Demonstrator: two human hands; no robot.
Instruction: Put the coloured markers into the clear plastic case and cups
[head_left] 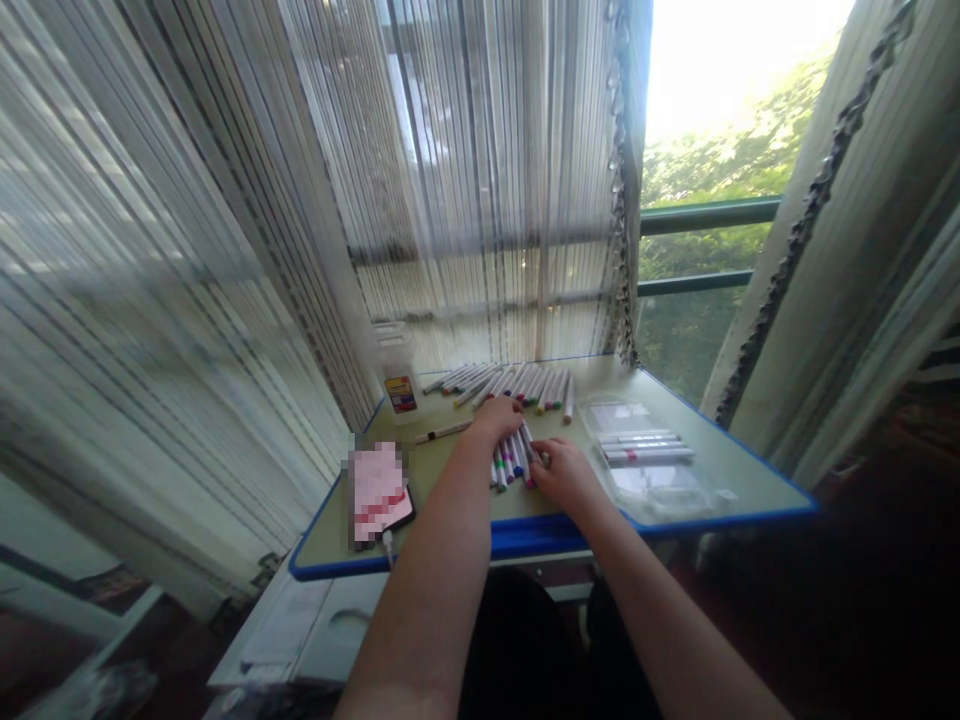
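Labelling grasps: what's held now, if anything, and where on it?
Can't tell for sure: the left hand is over the far ends of the near markers, the right hand at their right side; fingers hide any grip.

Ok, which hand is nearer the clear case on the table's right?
The right hand: it is beside the central markers, left of the clear case. The left hand is farther left, at those markers' far end.

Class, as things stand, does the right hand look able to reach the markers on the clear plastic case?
Probably yes. The right hand is at the nearer marker group, and the case markers lie just to its right, with nothing visibly standing between.
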